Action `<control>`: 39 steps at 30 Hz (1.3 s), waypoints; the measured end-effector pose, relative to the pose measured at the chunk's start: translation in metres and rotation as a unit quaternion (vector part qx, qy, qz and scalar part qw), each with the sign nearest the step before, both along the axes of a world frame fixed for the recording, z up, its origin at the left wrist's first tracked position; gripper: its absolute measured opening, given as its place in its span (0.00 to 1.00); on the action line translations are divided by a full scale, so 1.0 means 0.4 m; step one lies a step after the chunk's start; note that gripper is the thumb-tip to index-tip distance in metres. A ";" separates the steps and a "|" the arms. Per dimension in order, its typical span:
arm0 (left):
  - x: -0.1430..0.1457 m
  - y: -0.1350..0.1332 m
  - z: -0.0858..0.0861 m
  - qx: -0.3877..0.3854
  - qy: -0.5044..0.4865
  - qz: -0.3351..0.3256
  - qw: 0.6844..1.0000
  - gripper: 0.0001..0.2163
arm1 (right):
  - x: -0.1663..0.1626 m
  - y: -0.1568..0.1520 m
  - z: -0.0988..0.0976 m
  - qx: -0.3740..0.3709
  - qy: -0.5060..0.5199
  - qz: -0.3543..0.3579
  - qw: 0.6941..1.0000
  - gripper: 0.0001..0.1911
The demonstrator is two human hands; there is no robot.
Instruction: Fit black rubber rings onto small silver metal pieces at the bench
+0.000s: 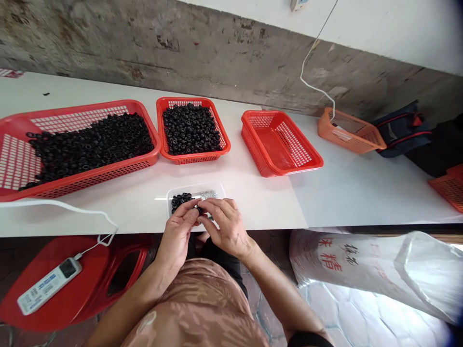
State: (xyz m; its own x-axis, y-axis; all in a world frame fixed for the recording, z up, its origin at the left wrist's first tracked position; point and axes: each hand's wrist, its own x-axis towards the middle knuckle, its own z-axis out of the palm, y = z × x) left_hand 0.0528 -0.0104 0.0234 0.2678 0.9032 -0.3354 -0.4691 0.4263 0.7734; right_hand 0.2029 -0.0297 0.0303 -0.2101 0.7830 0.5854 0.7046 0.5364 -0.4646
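Observation:
My left hand (179, 229) and my right hand (224, 222) meet fingertip to fingertip at the table's near edge, both pinched round a small black part (199, 210) held between them. Right behind the fingers lies a small clear tray (221, 189) holding a heap of black ring-shaped parts (181, 199) on its left and small silvery pieces (207, 194) on its right. My hands hide the tray's front part.
On the white table (347, 193) stand a big red basket (14, 159) of black parts, a smaller full red basket (224, 144), an empty red basket (289, 164) and orange baskets (352, 130) further right. A red stool (94, 284) carries a power strip (48, 285). Large plastic bags (365, 270) lie at lower right.

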 end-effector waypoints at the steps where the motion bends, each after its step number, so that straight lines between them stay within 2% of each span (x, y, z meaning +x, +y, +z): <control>1: 0.002 -0.001 0.001 -0.004 -0.007 -0.004 1.000 0.13 | -0.004 -0.002 -0.007 0.017 -0.009 -0.014 1.000 0.16; 5: -0.003 0.000 0.006 0.013 -0.002 -0.044 0.999 0.12 | -0.012 -0.006 -0.022 0.065 -0.020 -0.058 0.996 0.17; 12: -0.017 0.021 0.005 0.076 0.098 -0.068 0.990 0.08 | -0.014 -0.014 -0.014 0.049 0.013 -0.072 0.996 0.14; 14: -0.019 0.023 0.005 0.072 0.102 -0.073 0.989 0.07 | -0.008 -0.015 -0.004 0.023 0.036 -0.041 0.998 0.14; 17: -0.021 0.020 0.006 0.060 0.103 -0.076 0.990 0.06 | 0.009 -0.012 0.017 -0.058 0.093 0.018 0.994 0.12; 20: -0.023 0.017 0.005 0.051 0.089 -0.093 0.990 0.07 | 0.024 -0.005 0.035 -0.109 0.143 0.040 0.983 0.09; 24: -0.022 0.016 0.006 0.043 0.067 -0.099 0.992 0.08 | 0.019 -0.004 0.032 -0.132 0.201 0.037 0.970 0.07; 28: -0.020 0.018 0.012 0.022 0.057 -0.089 0.994 0.09 | -0.017 -0.016 -0.003 -0.169 0.298 0.000 0.939 0.06; 31: -0.021 0.019 0.011 0.006 0.050 -0.088 0.995 0.09 | -0.046 -0.025 -0.030 -0.160 0.344 -0.033 0.925 0.06; 34: -0.025 0.019 0.005 0.005 0.042 -0.088 0.995 0.09 | -0.055 -0.029 -0.035 -0.120 0.320 -0.045 0.939 0.06; 39: -0.027 0.017 -0.001 0.015 0.055 -0.072 0.996 0.08 | -0.021 -0.022 -0.001 -0.095 0.192 -0.014 0.977 0.10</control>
